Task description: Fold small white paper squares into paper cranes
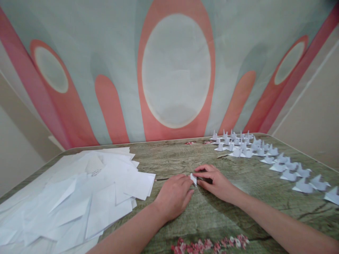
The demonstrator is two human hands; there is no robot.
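Between my two hands, near the middle of the table, is a small folded piece of white paper [193, 179]. My left hand [175, 194] grips its left side, fingers bent and pressed together over it. From the right, my right hand [213, 180] pinches the other edge with thumb and fingertips. Much of the paper is covered by fingers, so its full shape does not show. Several folded white paper cranes [288, 165] stand in rows along the table's right side. A wide heap of loose white paper sheets [106, 208] spreads over the left side.
The wood-patterned table [164, 158] has a pink flower print [209, 245] at its near edge. Behind its far edge rises a backdrop [174, 132] with pink and grey shapes. The crane rows reach from the far edge to the right edge.
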